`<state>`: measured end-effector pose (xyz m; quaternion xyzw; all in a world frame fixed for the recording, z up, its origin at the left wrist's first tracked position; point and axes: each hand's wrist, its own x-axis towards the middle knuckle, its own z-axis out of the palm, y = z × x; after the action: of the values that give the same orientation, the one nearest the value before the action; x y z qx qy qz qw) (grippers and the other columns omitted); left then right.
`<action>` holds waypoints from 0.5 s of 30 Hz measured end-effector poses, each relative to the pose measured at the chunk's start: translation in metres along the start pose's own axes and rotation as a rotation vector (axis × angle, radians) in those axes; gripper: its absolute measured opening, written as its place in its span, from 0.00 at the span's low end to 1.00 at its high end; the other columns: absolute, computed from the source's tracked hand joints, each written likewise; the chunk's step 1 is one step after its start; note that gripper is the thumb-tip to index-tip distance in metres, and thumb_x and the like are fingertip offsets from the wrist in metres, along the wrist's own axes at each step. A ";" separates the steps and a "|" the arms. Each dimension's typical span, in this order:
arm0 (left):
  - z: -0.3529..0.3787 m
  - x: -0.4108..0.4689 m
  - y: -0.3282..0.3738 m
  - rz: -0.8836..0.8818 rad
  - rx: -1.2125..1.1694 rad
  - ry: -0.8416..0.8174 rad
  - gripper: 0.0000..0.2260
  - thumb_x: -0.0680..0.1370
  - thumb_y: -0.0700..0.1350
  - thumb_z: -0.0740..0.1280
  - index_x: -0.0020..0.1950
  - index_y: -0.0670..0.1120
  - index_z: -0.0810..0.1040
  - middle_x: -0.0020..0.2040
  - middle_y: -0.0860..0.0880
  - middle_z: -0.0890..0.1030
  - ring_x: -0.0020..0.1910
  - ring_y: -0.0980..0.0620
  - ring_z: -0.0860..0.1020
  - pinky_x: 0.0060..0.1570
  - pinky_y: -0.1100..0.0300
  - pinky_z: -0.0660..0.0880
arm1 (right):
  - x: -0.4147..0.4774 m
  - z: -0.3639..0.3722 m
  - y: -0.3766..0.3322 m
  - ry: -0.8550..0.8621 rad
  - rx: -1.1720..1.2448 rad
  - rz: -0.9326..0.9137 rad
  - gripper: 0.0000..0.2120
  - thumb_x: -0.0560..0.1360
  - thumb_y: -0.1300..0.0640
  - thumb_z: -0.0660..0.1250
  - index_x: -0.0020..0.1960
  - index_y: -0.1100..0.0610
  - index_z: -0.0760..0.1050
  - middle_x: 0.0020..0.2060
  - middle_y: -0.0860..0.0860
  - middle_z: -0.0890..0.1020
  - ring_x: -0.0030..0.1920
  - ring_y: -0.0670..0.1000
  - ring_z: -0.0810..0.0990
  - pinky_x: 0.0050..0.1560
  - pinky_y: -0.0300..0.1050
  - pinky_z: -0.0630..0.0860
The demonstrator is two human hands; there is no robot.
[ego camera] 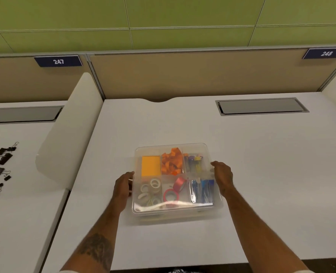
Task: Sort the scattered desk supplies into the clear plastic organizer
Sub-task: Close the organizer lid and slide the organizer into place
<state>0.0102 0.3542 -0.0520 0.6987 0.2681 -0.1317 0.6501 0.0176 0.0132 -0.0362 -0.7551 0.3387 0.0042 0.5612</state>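
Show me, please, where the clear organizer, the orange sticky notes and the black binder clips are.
clear organizer [182, 212]: head view, on its near wall.
orange sticky notes [151, 166]: head view, middle of the top sheet.
black binder clips [3, 155]: head view, body of the largest clip.

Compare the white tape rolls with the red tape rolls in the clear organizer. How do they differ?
The white tape rolls sit in the near-left compartment; the red tape rolls sit in the near-middle one. The white tape rolls are several and small; the red tape rolls are two and larger. Both kinds are rings of tape inside the clear organizer.
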 end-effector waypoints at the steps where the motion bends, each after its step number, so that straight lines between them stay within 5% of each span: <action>1: 0.003 0.007 0.009 0.016 0.013 0.015 0.18 0.78 0.57 0.62 0.47 0.42 0.79 0.39 0.43 0.84 0.40 0.42 0.81 0.41 0.52 0.76 | 0.004 0.002 -0.006 0.000 0.009 0.003 0.13 0.78 0.49 0.61 0.53 0.58 0.77 0.49 0.55 0.80 0.49 0.56 0.79 0.49 0.50 0.78; 6: 0.019 0.039 0.046 0.096 0.098 0.069 0.22 0.79 0.63 0.61 0.42 0.44 0.73 0.37 0.42 0.74 0.36 0.47 0.72 0.38 0.54 0.69 | 0.029 0.016 -0.031 0.002 -0.036 -0.064 0.19 0.79 0.46 0.61 0.55 0.60 0.79 0.51 0.55 0.82 0.53 0.57 0.79 0.59 0.53 0.75; 11: 0.036 0.067 0.066 0.064 0.191 0.148 0.25 0.78 0.64 0.61 0.32 0.45 0.67 0.31 0.47 0.70 0.33 0.47 0.69 0.42 0.54 0.66 | 0.053 0.028 -0.047 0.008 -0.021 -0.045 0.18 0.80 0.47 0.60 0.39 0.59 0.75 0.35 0.54 0.77 0.41 0.55 0.76 0.46 0.50 0.72; 15: 0.046 0.081 0.066 0.047 0.212 0.191 0.24 0.79 0.62 0.60 0.33 0.45 0.67 0.32 0.48 0.70 0.38 0.47 0.69 0.43 0.55 0.66 | 0.067 0.035 -0.046 -0.003 -0.026 -0.023 0.19 0.79 0.46 0.61 0.38 0.59 0.75 0.34 0.53 0.77 0.40 0.53 0.74 0.44 0.47 0.70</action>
<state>0.1205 0.3246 -0.0451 0.7787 0.2971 -0.0769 0.5472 0.1062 0.0151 -0.0358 -0.7663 0.3291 0.0032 0.5518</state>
